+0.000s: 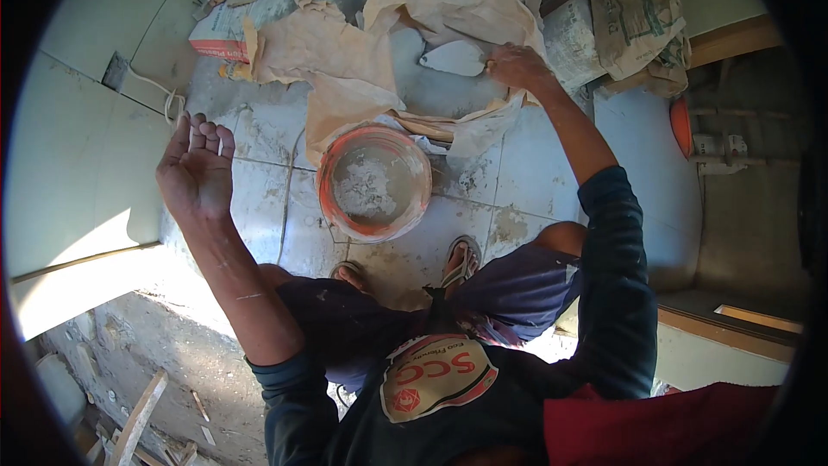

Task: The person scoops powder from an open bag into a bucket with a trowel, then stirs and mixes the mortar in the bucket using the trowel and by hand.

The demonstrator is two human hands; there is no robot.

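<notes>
We seem mid-scoop in powder (435, 97): right hand (515, 66) closed on the trowel (454, 59) (level blade needed), left hand (200, 174) empty, half-curled.

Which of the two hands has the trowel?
The right hand, closed at the handle end of the trowel over the grey powder. The left hand is empty, palm up with fingers curled.

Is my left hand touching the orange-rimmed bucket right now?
Apart. The head view shows it: a strip of tiled floor lies in plain sight between the open left hand and the near side of the bucket.
</notes>
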